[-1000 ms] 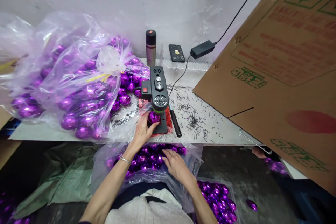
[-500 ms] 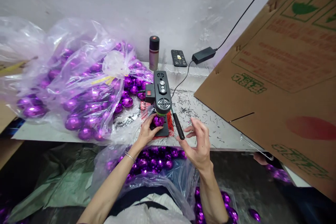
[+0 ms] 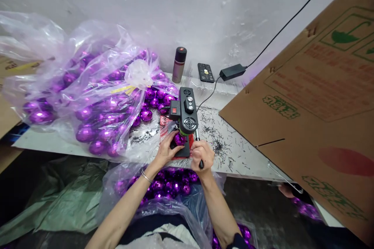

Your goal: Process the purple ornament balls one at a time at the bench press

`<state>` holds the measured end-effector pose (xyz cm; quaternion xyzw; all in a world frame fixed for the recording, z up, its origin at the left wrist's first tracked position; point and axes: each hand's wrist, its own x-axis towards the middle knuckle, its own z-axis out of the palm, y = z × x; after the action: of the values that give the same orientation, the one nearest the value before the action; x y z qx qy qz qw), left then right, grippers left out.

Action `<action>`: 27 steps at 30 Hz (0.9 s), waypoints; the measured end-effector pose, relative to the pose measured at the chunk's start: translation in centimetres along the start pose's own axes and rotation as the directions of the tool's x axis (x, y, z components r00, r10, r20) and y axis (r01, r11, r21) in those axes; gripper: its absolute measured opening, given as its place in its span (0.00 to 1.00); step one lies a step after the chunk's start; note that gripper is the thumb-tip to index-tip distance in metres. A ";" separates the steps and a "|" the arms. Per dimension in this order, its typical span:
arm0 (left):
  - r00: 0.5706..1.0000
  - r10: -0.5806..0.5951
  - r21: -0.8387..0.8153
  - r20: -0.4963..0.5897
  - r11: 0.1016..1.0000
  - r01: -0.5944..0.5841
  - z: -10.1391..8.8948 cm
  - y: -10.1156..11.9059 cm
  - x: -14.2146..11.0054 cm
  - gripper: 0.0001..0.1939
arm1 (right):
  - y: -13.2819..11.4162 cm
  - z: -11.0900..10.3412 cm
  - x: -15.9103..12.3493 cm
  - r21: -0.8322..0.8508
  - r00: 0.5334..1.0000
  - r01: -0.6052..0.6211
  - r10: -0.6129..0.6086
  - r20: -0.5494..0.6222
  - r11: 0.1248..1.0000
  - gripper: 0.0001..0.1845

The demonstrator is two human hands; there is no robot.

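Purple is gleaming in my left hand [image 3: 166,151]: my thumb and fingers are pinching a faceted ball [image 3: 179,139] from either side, and it is sitting right under the head of the black press [image 3: 188,109], above its base plate [image 3: 184,151]. I cannot tell whether ball and plate are touching. My right hand [image 3: 202,154] is wrapping closed around the lever [image 3: 201,164], whose black tip is poking out below my fist. A bracelet [image 3: 146,177] is circling my left wrist.

Red material [image 3: 191,139] is showing beneath the plate, and black bits are littering the white table [image 3: 244,155] to the right. On the left, a knotted clear bag [image 3: 87,99] is bulging with more purple balls; below the table edge, an open bag [image 3: 172,207] is holding others. Behind the press, a can [image 3: 179,68] is standing upright near a phone [image 3: 206,72] and an adapter [image 3: 233,72]. A carton [image 3: 292,109] is leaning in from the right.
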<state>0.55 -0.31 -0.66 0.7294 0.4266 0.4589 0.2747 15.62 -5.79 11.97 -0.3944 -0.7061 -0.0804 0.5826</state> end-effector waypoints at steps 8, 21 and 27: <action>1.000 -0.015 0.003 0.002 1.000 0.015 -0.1 0.3 0.0 0.31 | 0.8 0.9 -2.0 0.024 0.999 -0.027 0.028 -0.031 0.999 0.17; 1.000 0.002 -0.016 -0.005 1.000 -0.002 -0.1 0.6 0.1 0.29 | 0.8 1.5 -2.8 -0.053 0.997 -0.053 0.049 -0.066 0.997 0.20; 1.000 0.015 -0.037 -0.003 0.999 -0.015 -0.2 0.8 0.0 0.28 | 1.3 1.7 -3.7 0.030 0.999 0.004 -0.003 -0.033 1.000 0.18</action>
<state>0.67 -0.65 0.06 0.7267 0.4128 0.4699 0.2841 15.20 -5.66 7.76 -0.3827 -0.6983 -0.0773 0.6000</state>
